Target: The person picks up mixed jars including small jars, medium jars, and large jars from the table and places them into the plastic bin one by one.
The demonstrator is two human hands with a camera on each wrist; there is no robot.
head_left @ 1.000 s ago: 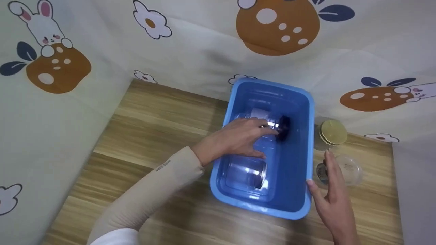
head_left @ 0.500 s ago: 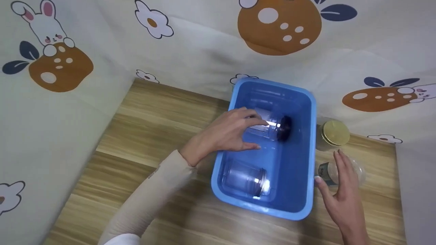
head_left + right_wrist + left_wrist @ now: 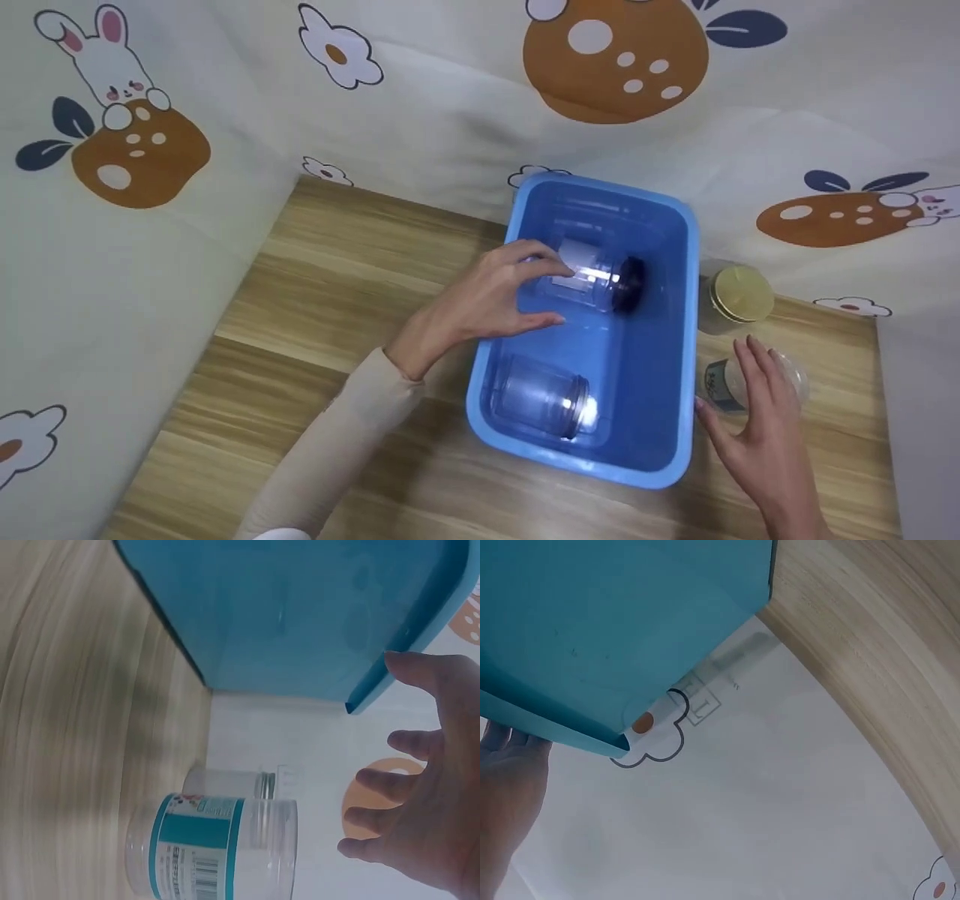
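Note:
A blue plastic bin (image 3: 688,360) holds two clear jars lying on their sides. One jar (image 3: 585,277) has a dark lid and a pale label; the other jar (image 3: 540,397) lies at the near end. Over the bin's left side hovers my left hand (image 3: 487,296), fingers bent and thumb spread, with nothing between them. My right hand (image 3: 772,442) is beside the right rim, its thumb at the rim and its fingers spread. Partly behind those fingers stands a clear jar (image 3: 195,847) with a green-and-white label. No lid shows on it.
A gold-lidded jar (image 3: 742,292) stands right of the bin, close to the back. Patterned cloth (image 3: 450,97) with rabbits and oranges hangs behind and at the sides. The wood-grain surface (image 3: 367,240) extends left of the bin.
My left hand has drawn back leftward from near the dark-lidded jar. My right hand has shifted slightly right, uncovering more of the green label.

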